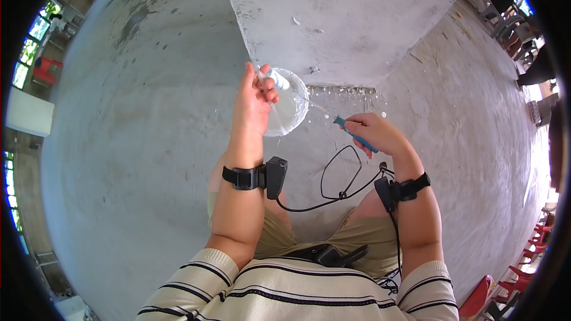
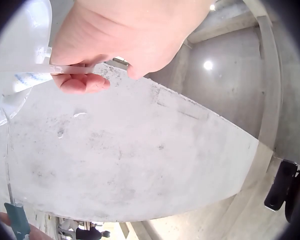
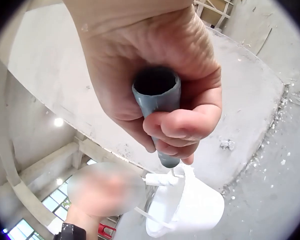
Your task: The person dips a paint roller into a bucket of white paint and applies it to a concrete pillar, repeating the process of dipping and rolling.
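Observation:
A paint roller is in my right hand (image 1: 376,132), which grips its teal handle (image 3: 159,102). The thin wire frame runs left to the roller sleeve (image 1: 278,79), over the white bucket (image 1: 306,98). White paint coats the inside of the bucket in the head view. With its fingers curled, my left hand (image 1: 254,101) holds a thin, translucent white strip (image 2: 25,68) above the bucket's left side. This strip slants down toward the bucket's near rim. The sleeve lies just beside the left fingers in the left wrist view.
A pale grey wall block (image 1: 351,18) rises just behind the bucket, with white splatters along its base. Around it spreads a concrete floor (image 1: 137,142). A black cable (image 1: 315,207) loops between the wrist cameras. Red chairs (image 1: 523,273) stand far right.

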The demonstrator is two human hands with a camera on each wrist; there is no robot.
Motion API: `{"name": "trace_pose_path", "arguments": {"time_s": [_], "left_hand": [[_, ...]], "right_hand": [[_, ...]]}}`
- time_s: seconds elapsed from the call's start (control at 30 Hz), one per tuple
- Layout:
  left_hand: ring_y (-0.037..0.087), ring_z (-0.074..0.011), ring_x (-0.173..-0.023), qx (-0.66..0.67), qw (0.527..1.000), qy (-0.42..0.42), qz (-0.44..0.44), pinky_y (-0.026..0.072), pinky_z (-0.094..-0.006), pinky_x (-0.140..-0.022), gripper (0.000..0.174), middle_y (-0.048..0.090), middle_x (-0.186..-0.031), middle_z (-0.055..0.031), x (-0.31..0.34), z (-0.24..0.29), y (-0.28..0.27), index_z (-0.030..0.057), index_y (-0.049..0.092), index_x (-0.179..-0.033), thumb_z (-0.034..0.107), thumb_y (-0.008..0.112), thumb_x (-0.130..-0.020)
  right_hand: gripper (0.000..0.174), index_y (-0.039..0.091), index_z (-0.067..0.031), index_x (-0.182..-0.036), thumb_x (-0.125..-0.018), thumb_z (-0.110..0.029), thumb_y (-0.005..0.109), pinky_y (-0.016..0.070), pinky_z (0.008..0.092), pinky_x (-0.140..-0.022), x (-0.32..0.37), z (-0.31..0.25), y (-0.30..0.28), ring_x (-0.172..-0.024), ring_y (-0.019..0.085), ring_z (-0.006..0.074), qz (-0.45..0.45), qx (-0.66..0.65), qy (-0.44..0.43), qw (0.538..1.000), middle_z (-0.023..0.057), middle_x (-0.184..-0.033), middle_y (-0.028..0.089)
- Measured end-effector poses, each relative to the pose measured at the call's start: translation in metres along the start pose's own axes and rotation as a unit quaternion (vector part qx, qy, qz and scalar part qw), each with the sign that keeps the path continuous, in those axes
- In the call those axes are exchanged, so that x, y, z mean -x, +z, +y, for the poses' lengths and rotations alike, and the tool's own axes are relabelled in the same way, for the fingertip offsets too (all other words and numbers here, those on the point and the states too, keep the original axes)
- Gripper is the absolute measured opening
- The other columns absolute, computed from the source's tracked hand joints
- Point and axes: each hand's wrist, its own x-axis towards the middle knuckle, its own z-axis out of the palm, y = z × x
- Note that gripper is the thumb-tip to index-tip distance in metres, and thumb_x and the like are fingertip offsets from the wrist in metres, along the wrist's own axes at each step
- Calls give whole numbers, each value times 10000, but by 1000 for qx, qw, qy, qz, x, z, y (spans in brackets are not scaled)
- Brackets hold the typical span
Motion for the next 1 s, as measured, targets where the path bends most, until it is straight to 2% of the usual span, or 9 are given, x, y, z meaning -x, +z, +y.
{"name": "trace_pose_path", "arguments": {"time_s": [0.2, 0.27, 0.3, 0.37, 0.4, 0.5, 0.57, 0.7, 1.0], "left_hand": [[350, -112, -614, 5, 1000, -6, 5, 330, -265, -624, 548, 393, -688, 7, 1, -1, 2, -32, 525, -1087, 483, 500, -902], [351, -113, -615, 8, 1000, -3, 3, 329, -265, -622, 550, 394, -692, 7, 0, -2, 0, -34, 516, -1088, 483, 507, -899], [351, -113, -615, 7, 1000, -3, 2, 329, -265, -622, 550, 394, -692, 7, 1, -2, 0, -34, 516, -1088, 483, 507, -899], [353, -113, -615, 13, 1000, -3, 7, 330, -266, -623, 556, 395, -696, 6, 1, -1, 1, -32, 513, -1088, 490, 512, -893], [353, -113, -615, 12, 1000, -3, 6, 330, -266, -623, 556, 395, -696, 6, 1, -1, 1, -32, 513, -1088, 490, 512, -893], [354, -113, -614, 12, 1000, -4, 12, 330, -268, -623, 567, 399, -692, 7, 0, -1, 0, -32, 512, -1085, 499, 516, -887], [355, -114, -610, 8, 1000, 5, 4, 332, -269, -624, 576, 407, -687, 7, 2, 0, 1, -35, 511, -1085, 506, 515, -884], [358, -111, -605, 13, 1000, -2, -4, 334, -270, -621, 579, 413, -684, 9, -1, 0, -1, -35, 514, -1079, 511, 511, -885], [358, -102, -592, 22, 1000, -16, -7, 324, -263, -610, 598, 409, -676, 14, 2, 0, 2, -39, 525, -1091, 521, 503, -883]], "right_hand": [[309, 604, 2, -1047, -864, -234, 527, 416, 282, -446, 5, -8, 17, -411, 501, 131, 25, 27, -18, 999, 50, -568, 529], [304, 599, -19, -1065, -840, -221, 570, 465, 331, -528, 15, -18, 22, -528, 585, 219, 70, 114, -43, 990, 106, -657, 597], [304, 599, -19, -1065, -840, -221, 570, 465, 331, -528, 14, -12, 24, -528, 585, 219, 70, 113, -43, 990, 106, -657, 597], [292, 587, -51, -1095, -838, -190, 596, 460, 336, -523, 9, 0, 27, -523, 589, 224, 140, 202, -154, 957, 129, -714, 623], [292, 587, -51, -1095, -838, -190, 596, 460, 336, -523, 9, 1, 27, -523, 589, 224, 141, 201, -154, 957, 129, -714, 623], [298, 556, -73, -1099, -824, -175, 609, 475, 363, -618, 11, 0, 25, -658, 624, 273, 165, 259, -169, 937, 134, -806, 640], [264, 540, -79, -1073, -819, -125, 589, 479, 420, -690, 12, 1, 22, -806, 612, 347, 188, 266, -195, 925, 149, -874, 646], [274, 519, -82, -1073, -806, -82, 580, 480, 408, -690, 17, -6, 17, -798, 614, 338, 196, 277, -172, 925, 141, -855, 642], [289, 493, -89, -1048, -777, -26, 568, 483, 391, -709, 8, 6, 15, -830, 611, 312, 250, 290, -240, 892, 101, -903, 633]]}}
